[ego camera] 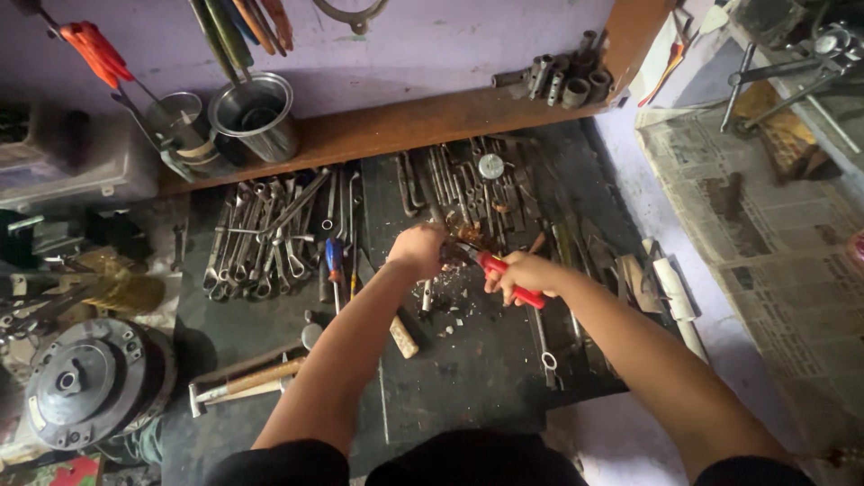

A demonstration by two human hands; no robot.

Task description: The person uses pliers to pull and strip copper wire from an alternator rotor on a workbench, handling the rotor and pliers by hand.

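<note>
Both of our hands meet over the middle of the dark desk [486, 369], arms stretched forward from the near edge and angling inward so the wrists almost converge. Our left hand [419, 249] is curled into a closed grip, knuckles up, pinching a small brownish rusty metal piece [466, 236] at its right side; what exactly the fingers enclose is hidden. Our right hand [520, 274] is clenched around the red-handled pliers [506, 274], the handles running from the palm toward near right, the dark nose pointing far left onto the rusty piece just beside the left hand. The left forearm rises steeply from near centre; the right forearm comes in from near right, flatter and longer.

Pale chips lie scattered on the desk just below the hands. To the left of them lies a heap of steel spanners [261, 238], with a blue-and-red-handled screwdriver [334, 261] beside it. Farther away, more grey metal tools [477, 184] lie in a row. A wooden-handled hammer [247, 382] rests near left. On the far wooden shelf [405, 126] stands a shiny steel cup [256, 112], with dark metal sockets [562, 81] at its right end.
</note>
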